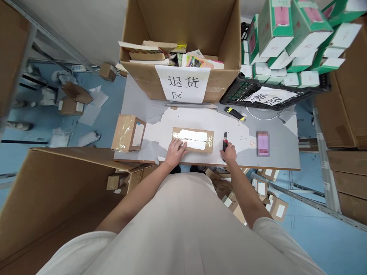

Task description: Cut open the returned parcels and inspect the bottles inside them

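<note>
- Brown cardboard makes up the big box (137,78) at the far side of our table (283,149); books (149,49) stand and lie inside it, some rising past its near wall, where a white sign (183,84) hangs.
- Just right of it, a black crate (233,91) holds green and white boxes (278,28), stacked well above its rim.
- Our small parcel (196,139) lies flat at the middle of the table, near the front edge, its taped top and white label facing up; we see it closed.
- Our left hand (175,151) rests on the parcel's near left part, fingers over the label; whether it grips or only presses, we cannot tell.
- Our right hand (229,152) is closed around a red and black cutter (225,142), its tip pointing to the far side, just right of the parcel and apart from it.
- Farther back, a yellow and black cutter (235,114) lies below the crate; a blurred purple rectangle (263,144) lies on the right.
- At the table's left edge we have a taped box (123,133), with a strip of tabletop between it and the parcel.
- Past the near left corner, a large open box (57,183) crowds our left forearm; loose parcels (279,209) lie beyond the front edge on the right.
</note>
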`<action>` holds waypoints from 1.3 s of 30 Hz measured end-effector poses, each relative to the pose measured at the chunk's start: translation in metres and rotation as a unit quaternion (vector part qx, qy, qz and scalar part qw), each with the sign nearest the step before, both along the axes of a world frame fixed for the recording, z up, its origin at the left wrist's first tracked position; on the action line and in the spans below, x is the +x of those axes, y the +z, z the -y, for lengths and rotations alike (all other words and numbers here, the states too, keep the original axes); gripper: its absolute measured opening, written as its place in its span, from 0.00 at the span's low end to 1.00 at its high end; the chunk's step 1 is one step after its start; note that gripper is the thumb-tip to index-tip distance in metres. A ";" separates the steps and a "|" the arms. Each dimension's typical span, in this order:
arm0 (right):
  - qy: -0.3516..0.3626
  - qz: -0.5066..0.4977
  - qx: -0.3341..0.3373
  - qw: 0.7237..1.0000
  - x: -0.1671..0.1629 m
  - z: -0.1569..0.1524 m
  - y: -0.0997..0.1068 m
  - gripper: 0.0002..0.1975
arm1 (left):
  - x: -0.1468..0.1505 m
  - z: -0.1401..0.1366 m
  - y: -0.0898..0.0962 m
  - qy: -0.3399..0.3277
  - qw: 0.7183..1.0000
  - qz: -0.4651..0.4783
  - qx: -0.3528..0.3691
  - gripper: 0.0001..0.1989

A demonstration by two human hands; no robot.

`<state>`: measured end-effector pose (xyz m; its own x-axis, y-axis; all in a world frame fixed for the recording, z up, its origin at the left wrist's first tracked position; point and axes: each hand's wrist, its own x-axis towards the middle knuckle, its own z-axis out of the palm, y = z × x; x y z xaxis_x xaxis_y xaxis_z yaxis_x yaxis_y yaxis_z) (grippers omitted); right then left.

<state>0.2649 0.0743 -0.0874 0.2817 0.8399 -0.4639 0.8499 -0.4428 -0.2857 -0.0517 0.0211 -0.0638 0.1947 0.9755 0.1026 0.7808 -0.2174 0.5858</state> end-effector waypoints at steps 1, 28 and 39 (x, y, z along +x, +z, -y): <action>0.009 -0.008 -0.003 1.000 0.003 -0.002 0.002 0.28 | 0.000 0.000 -0.002 -0.005 1.000 -0.010 0.019 0.17; 0.716 0.192 -0.034 0.670 -0.166 -0.058 0.170 0.33 | -0.001 -0.002 -0.032 0.002 0.986 0.051 0.157 0.14; 0.709 0.210 -0.038 0.672 -0.141 -0.053 0.170 0.30 | -0.001 0.001 -0.025 0.002 0.991 0.019 0.130 0.13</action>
